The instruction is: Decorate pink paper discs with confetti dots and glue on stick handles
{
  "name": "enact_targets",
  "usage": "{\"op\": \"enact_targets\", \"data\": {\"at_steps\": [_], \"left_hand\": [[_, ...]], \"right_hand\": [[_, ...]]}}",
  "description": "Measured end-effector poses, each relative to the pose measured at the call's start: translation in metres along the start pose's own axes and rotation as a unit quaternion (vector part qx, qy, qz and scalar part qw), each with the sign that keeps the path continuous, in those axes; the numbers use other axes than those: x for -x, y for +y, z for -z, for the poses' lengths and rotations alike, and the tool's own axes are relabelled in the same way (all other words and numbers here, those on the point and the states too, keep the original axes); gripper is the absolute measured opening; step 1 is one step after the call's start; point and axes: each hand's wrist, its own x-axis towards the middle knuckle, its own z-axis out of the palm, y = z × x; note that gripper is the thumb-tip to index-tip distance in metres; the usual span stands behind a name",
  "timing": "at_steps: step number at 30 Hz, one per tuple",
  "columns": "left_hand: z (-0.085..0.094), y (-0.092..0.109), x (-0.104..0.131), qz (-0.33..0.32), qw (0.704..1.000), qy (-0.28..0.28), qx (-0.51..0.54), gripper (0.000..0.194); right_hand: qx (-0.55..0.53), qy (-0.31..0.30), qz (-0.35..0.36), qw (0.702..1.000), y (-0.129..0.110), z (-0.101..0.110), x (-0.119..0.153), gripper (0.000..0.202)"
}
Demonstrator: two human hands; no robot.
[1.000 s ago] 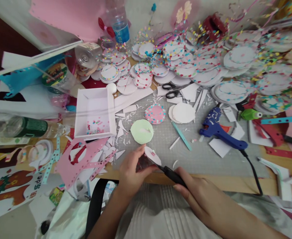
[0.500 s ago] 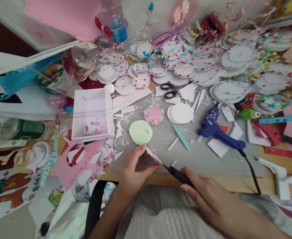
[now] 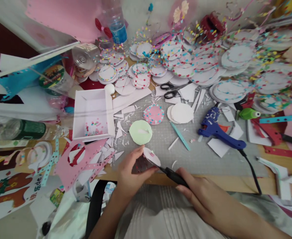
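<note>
My left hand (image 3: 133, 167) pinches a small white disc (image 3: 152, 156) between thumb and fingers, near the mat's front edge. A pink spot shows on the disc. My right hand (image 3: 198, 192) is closed round the black handle of a slim tool (image 3: 174, 176), whose tip meets the disc's lower right edge. Just beyond my left hand lies a pale green round piece (image 3: 140, 131). Behind it sits a pink disc with blue dots (image 3: 153, 114), and to its right are stacked white discs (image 3: 182, 113). A teal strip-like tool (image 3: 180, 136) lies below them.
A white open box (image 3: 93, 114) with confetti stands at the left. The blue glue gun (image 3: 220, 132) and its cord lie at the right. Black scissors (image 3: 170, 94) and many decorated discs (image 3: 230, 90) fill the back. Paper scraps litter the grey mat (image 3: 141, 99).
The white disc has tilted so more of its face shows. My right hand and the black tool have shifted slightly left. A curved white sliver on the mat shows more fully.
</note>
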Motion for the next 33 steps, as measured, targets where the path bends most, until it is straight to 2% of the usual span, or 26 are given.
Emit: {"op": "enact_targets", "data": {"at_steps": [13,25,33], "left_hand": [[0.001,-0.001,0.000,0.001,1.000,-0.003,0.011,0.046],[0.000,0.001,-0.004,-0.014,1.000,0.008,0.004,0.045],[-0.002,0.004,-0.005,-0.046,0.998,-0.002,-0.040,0.045]], "right_hand": [[0.060,0.017,0.015,0.998,0.003,-0.003,-0.003,0.036],[0.051,0.026,0.022,0.998,0.004,0.003,0.005,0.040],[0.091,0.091,0.040,0.991,0.002,0.006,0.019,0.037]]}}
